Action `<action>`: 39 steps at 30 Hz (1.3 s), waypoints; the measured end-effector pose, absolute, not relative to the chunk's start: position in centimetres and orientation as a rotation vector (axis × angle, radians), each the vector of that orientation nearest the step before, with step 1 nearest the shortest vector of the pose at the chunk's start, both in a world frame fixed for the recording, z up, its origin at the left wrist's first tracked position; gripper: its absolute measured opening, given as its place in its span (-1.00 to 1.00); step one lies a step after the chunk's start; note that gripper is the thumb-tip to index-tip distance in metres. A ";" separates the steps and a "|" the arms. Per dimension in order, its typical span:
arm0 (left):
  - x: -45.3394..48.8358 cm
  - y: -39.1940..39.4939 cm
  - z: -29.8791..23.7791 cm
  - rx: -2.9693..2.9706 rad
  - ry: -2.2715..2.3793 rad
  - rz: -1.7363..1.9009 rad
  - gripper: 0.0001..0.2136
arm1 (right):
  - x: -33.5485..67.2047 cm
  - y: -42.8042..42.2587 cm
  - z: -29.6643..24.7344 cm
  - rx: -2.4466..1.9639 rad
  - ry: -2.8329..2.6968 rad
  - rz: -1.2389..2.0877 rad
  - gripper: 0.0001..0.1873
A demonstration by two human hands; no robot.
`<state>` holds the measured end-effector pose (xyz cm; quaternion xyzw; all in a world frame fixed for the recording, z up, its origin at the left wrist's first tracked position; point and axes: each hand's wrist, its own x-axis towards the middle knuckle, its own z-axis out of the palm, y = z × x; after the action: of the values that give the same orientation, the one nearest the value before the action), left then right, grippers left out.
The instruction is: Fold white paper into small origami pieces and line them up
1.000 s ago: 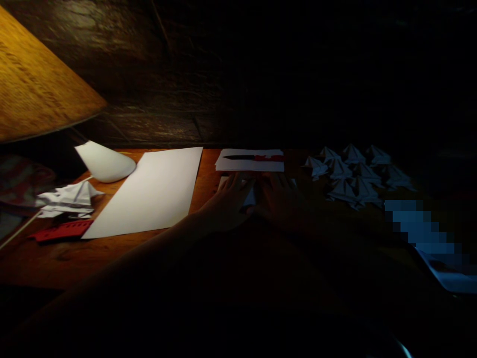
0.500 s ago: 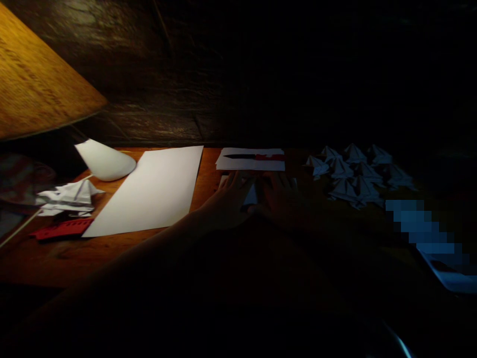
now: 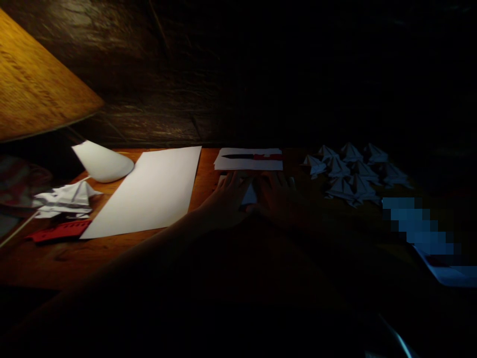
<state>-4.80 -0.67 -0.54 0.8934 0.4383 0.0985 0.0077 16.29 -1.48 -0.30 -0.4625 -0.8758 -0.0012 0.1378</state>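
A piece of white paper (image 3: pixel 249 195) lies on the dim table, mostly covered by my two hands. My left hand (image 3: pixel 227 199) rests flat on its left part, fingers stretched out and pointing away from me. On the right part lies my right hand (image 3: pixel 280 201), in deep shadow, its fingers spread as well. The thumbs come close together at the near side of the paper. Just beyond the fingertips is a stack of white paper (image 3: pixel 249 164), and a knife (image 3: pixel 251 156) with a dark blade and red handle lies across it.
Several folded paper shapes (image 3: pixel 350 171) cluster on the right. A blurred, bluish device (image 3: pixel 439 276) is at the far right. To the left lie a large white sheet (image 3: pixel 149 194), a curled paper (image 3: pixel 104 161), a crumpled folded paper (image 3: pixel 67 199) and a red object (image 3: pixel 59 232), under a lampshade (image 3: pixel 40 79).
The whole view has shifted very slightly. Both hands stay flat on the paper in nearly the same place.
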 end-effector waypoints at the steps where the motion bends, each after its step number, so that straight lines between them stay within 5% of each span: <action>1: -4.8 -0.7 -0.5 2.792 1.372 0.305 -0.23 | 16.3 -1.5 -0.4 -1.337 -2.529 -0.008 -0.08; 21: -5.1 -0.6 -0.9 2.837 1.322 0.371 -0.20 | 16.3 -1.4 -0.7 -1.310 -2.522 -0.100 0.01; 39: -5.2 -0.5 -0.8 2.833 1.359 0.277 -0.24 | 16.0 -1.5 -0.3 -1.364 -2.518 -0.027 -0.10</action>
<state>-5.17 -0.50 -0.82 0.8981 0.4309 0.0878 -0.0063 15.99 -1.51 -0.35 -0.4719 -0.8707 -0.0092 0.1384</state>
